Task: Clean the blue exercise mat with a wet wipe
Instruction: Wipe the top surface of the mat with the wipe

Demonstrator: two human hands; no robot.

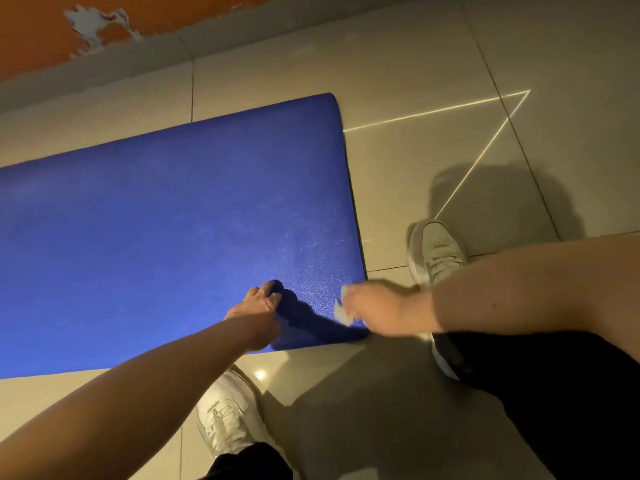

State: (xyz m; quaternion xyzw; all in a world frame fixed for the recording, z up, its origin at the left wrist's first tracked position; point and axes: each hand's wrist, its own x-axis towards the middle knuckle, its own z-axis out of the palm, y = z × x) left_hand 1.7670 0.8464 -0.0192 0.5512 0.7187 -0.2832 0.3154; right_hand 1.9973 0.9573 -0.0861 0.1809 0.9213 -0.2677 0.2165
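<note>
Blue mat (173, 220) on floor (398, 81), left hand (258, 310) on its near edge, grip unclear, right hand (377, 308) clutching white wipe (342, 311) at right corner

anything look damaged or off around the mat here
Yes: the orange wall at the top left has a ragged patch of peeled paint showing pale underneath. The blue mat itself lies flat on the tiled floor, with no tear or spill visible.
</note>
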